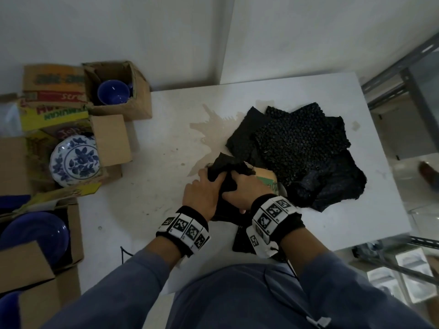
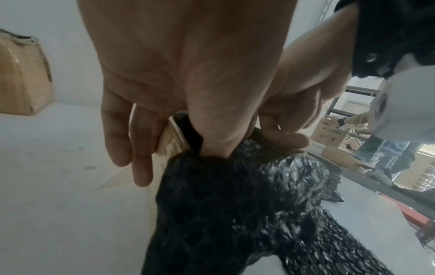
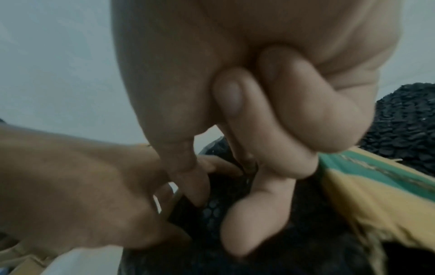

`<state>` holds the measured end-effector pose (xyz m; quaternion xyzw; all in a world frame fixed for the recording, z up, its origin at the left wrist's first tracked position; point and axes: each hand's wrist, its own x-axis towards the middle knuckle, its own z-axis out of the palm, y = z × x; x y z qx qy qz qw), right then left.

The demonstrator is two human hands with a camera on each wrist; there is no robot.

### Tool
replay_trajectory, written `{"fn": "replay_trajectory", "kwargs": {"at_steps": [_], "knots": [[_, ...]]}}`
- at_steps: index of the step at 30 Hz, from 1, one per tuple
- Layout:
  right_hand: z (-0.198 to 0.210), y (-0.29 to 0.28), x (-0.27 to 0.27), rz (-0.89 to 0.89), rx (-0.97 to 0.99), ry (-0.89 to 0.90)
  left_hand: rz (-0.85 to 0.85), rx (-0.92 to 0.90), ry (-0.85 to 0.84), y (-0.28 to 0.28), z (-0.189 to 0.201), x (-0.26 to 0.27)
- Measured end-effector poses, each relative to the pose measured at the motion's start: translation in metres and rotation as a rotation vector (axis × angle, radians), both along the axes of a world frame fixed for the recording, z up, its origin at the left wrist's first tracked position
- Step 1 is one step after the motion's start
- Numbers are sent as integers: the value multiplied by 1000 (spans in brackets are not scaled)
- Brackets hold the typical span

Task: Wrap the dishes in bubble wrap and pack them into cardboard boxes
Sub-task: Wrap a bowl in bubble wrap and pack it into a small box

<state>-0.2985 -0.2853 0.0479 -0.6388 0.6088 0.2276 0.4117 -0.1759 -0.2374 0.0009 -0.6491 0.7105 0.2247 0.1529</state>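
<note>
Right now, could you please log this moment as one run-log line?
step: wrapping | left hand: grips black bubble wrap | right hand: grips same wrap | spare sheets: on table

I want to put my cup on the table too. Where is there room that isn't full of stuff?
The bare table between the cardboard boxes and the left hand looks free, though a stain spreads there. The far right corner beyond the bubble wrap pile also looks bare. It is crowded where both hands press the black bundle, and the right hand blocks that side.
</note>
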Motion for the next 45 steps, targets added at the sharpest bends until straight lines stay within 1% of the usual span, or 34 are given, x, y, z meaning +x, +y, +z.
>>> {"fn": "replay_trajectory", "kwargs": {"at_steps": [4, 9, 12, 17, 20, 22, 27, 30, 35, 38, 41, 45], "knots": [[-8, 4, 1, -74, -14, -28, 22, 21, -9, 0, 3, -1], [-2, -3, -5, -98, -36, -28, 68, 81, 68, -9, 4, -1], [-1, -6, -5, -125, 56, -49, 86, 111, 69, -9, 3, -4], [-6, -12, -1, -178, 170, -47, 97, 54, 39, -4, 6, -3], [0, -12, -6, -212, 154, -67, 121, 19, 32, 7, 5, 2], [4, -9, -11, -240, 129, -91, 151, 31, 56, 6, 4, 3], [-6, -7, -4, -209, 165, -54, 232, 82, 136, -10, 5, 7], [-11, -9, 3, -179, 148, -21, 266, 85, 139, -8, 5, 6], [-3, -13, 3, -185, 128, -59, 239, 95, 101, -10, -1, 7], [-2, -11, 6, -181, 164, -50, 259, 144, 122, -15, -5, 11], [2, -14, 7, -185, 168, -51, 248, 138, 125, -16, -4, 12], [16, -11, -3, -133, 62, -86, 238, 92, 172, -9, -7, 16]]}}
